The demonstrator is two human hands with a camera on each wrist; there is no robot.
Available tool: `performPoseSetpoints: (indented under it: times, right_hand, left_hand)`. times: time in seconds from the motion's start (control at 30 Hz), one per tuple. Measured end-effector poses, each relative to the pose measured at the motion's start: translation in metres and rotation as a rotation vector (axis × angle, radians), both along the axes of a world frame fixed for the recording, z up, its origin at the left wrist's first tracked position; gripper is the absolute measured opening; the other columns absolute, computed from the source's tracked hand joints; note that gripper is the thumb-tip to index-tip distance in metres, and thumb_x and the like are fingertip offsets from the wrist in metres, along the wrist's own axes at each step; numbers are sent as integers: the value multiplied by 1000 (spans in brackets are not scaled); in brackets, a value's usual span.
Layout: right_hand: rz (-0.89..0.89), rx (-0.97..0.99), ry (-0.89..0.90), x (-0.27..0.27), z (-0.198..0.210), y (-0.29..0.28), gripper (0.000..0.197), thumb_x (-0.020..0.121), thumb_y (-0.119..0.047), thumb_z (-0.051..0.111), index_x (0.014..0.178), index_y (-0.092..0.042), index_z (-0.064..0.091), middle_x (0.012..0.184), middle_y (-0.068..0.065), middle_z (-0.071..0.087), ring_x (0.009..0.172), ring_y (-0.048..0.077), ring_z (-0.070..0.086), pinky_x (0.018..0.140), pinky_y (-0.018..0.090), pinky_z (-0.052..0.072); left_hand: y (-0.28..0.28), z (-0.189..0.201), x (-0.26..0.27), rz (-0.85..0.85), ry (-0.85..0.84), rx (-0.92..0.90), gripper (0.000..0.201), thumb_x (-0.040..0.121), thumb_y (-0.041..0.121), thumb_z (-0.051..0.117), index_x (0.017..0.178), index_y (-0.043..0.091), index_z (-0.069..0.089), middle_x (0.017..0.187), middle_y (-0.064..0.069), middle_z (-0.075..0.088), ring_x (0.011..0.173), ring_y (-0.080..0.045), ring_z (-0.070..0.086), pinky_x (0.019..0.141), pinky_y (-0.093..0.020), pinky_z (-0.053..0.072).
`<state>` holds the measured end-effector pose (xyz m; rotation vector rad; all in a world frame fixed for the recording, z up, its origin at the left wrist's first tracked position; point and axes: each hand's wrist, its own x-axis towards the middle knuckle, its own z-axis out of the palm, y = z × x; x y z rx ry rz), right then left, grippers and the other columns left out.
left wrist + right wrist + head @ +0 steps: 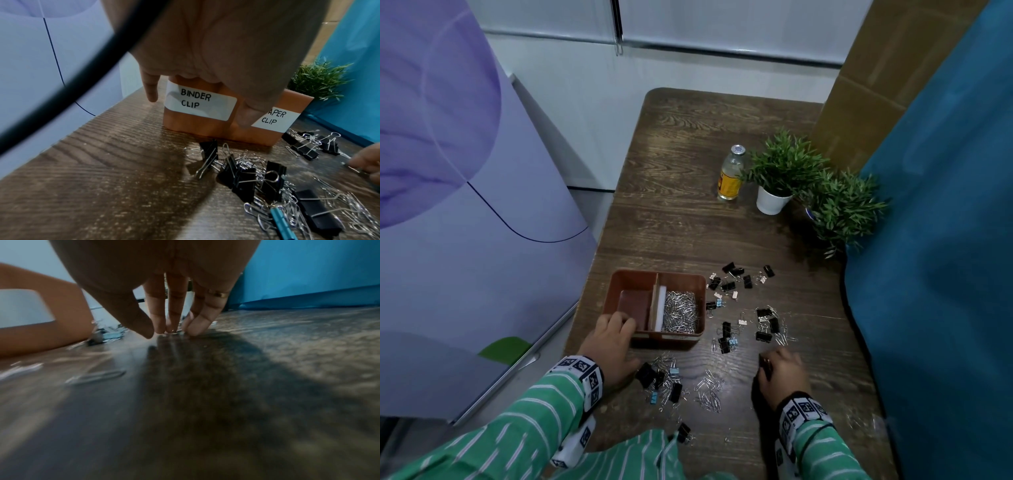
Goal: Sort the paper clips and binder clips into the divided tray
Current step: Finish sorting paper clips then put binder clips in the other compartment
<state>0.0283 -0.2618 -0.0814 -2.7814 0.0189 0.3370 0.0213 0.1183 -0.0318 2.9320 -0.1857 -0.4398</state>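
Note:
A brown divided tray [671, 340] stands at the table's left edge. Its right half holds a heap of silver paper clips [681, 311]; the left half looks bare. Labels on its front wall [195, 126] read BINDER CLIP and PAPER CLIP. My left hand [613, 337] grips the tray's near-left corner, thumb [246, 116] on the front wall, fingers over the rim. Black binder clips [729, 277] and loose paper clips [709, 390] lie scattered right of and in front of the tray. My right hand [782, 371] is down on the table, fingertips [160, 326] and thumb pinching a paper clip [170, 334].
A glass bottle [730, 173] and two potted plants [780, 171] stand at the far right of the table. A blue cloth [945, 240] borders the right edge, a purple-and-white cabinet [465, 205] the left. Another clip pile [240, 181] lies just before the tray.

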Motion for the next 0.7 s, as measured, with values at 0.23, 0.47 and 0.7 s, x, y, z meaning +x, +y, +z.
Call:
performPoseSetpoints:
  times: [0.23, 0.47, 0.7]
  right_hand:
    - [384, 171, 11, -26, -10, 25, 24, 88, -22, 54, 105, -28, 70, 107, -10, 61, 102, 14, 52, 89, 33, 50]
    - [232, 159, -37, -5, -7, 26, 41, 87, -19, 52, 123, -33, 66, 109, -8, 59, 103, 17, 51, 91, 33, 49]
    - [100, 63, 128, 18, 0, 41, 71, 92, -21, 52, 156, -30, 22, 140, 2, 47, 122, 27, 52, 103, 42, 50]
  left_hand:
    - [0, -1, 0, 2, 2, 1, 68, 67, 61, 55, 122, 22, 45, 128, -2, 43, 116, -27, 36, 93, -43, 49]
    - [-1, -1, 0, 3, 13, 9, 67, 68, 60, 56, 124, 23, 44, 130, -2, 42, 118, -27, 35, 97, -41, 47]
    - [-2, 3, -1, 2, 13, 9, 65, 70, 60, 54, 124, 25, 43, 131, 0, 41, 118, -24, 35, 97, -38, 46]
